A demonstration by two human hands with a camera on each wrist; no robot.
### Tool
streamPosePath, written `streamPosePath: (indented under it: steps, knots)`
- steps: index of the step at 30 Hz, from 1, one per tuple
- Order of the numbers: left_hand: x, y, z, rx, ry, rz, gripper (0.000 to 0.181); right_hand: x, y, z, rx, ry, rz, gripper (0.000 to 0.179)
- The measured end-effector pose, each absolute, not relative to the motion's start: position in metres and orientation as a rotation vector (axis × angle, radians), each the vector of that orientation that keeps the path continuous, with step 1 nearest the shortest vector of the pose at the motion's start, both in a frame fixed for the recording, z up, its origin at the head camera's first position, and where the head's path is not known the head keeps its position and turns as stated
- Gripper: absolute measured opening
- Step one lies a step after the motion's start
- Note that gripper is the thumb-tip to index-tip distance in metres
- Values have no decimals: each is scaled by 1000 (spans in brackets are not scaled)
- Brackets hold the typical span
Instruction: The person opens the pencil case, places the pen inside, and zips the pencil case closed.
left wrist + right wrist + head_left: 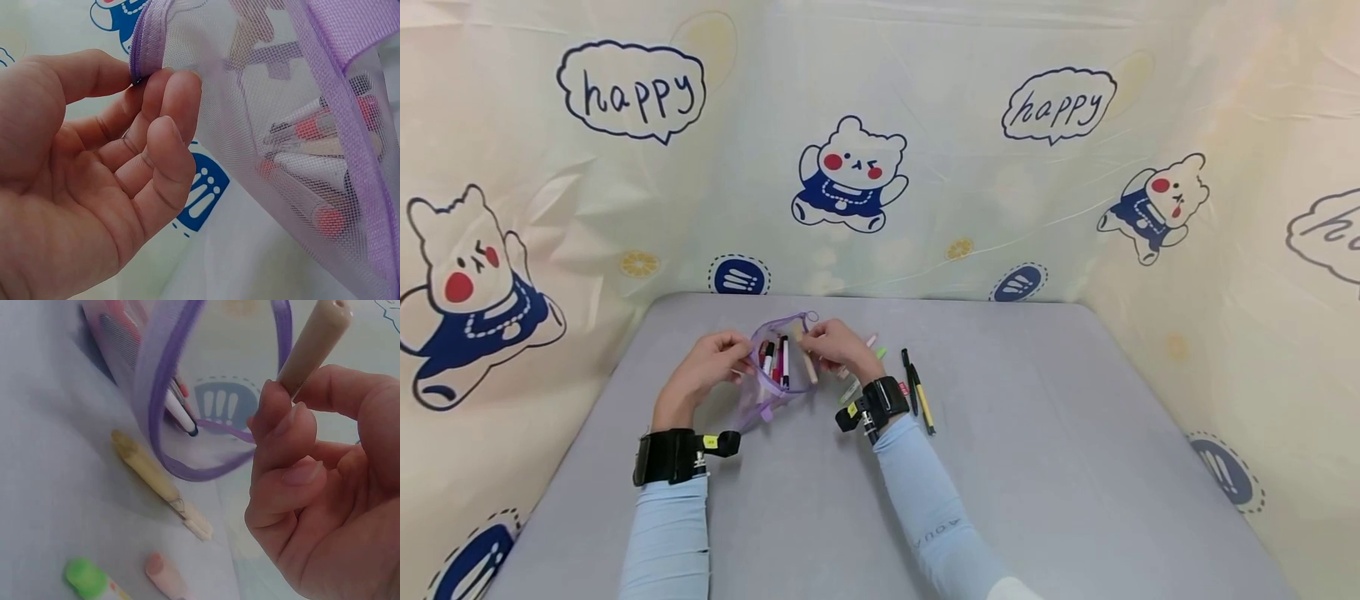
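Observation:
My left hand (pixel 706 367) pinches the zipped edge of a purple mesh pencil pouch (pixel 219 125) between thumb and index finger, its other fingers loosely bent. The mouth of the pouch gapes toward the right. Through the mesh in the left wrist view several pens (pixel 312 165) show, some with red or black parts. My right hand (pixel 312 469) holds a beige pen (pixel 317 347) between thumb and fingers, close beside the pouch's opening. Inside the mouth, a white pen with a dark end (pixel 181 414) is visible in the right wrist view.
On the grey table (pixel 1037 450), a yellow-and-black pen (pixel 922 402) and a black pen (pixel 911 385) lie right of my right wrist. Near the pouch lie an olive-yellow pen (pixel 147 469), a green-capped marker (pixel 87 578) and a pink pen (pixel 164 574). A printed curtain (pixel 955 183) surrounds the table.

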State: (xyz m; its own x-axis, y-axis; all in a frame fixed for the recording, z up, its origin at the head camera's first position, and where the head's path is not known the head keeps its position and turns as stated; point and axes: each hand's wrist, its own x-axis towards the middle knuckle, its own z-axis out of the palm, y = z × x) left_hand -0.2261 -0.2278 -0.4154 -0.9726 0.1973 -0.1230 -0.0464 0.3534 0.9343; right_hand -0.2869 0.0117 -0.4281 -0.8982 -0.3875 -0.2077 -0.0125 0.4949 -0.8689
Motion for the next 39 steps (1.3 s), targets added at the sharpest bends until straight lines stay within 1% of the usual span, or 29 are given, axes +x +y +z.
streamPosePath:
  steps: [9, 12, 16, 24, 29, 35, 39]
  knots:
    - [-226, -228, -415, 121, 2402, 1674, 34, -284, -6, -425, -309, 2447, -1394, 19]
    - [-226, -227, -414, 129, 2399, 1683, 33, -282, -10, -423, -370, 2412, -1432, 21]
    - [-227, -227, -412, 138, 2399, 1686, 35, -279, -11, -421, -453, 2383, -1436, 29]
    - [-227, -228, -414, 121, 2398, 1665, 35, -275, 6, -418, -455, 2466, -1346, 30]
    - [-227, -229, -416, 125, 2391, 1675, 35, -275, 18, -411, -447, 2446, -1359, 25]
    - [-226, -230, -415, 130, 2399, 1677, 34, -276, 35, -405, -493, 2446, -1313, 31]
    - [-226, -230, -415, 131, 2404, 1672, 34, -274, 49, -403, -519, 2495, -1211, 27]
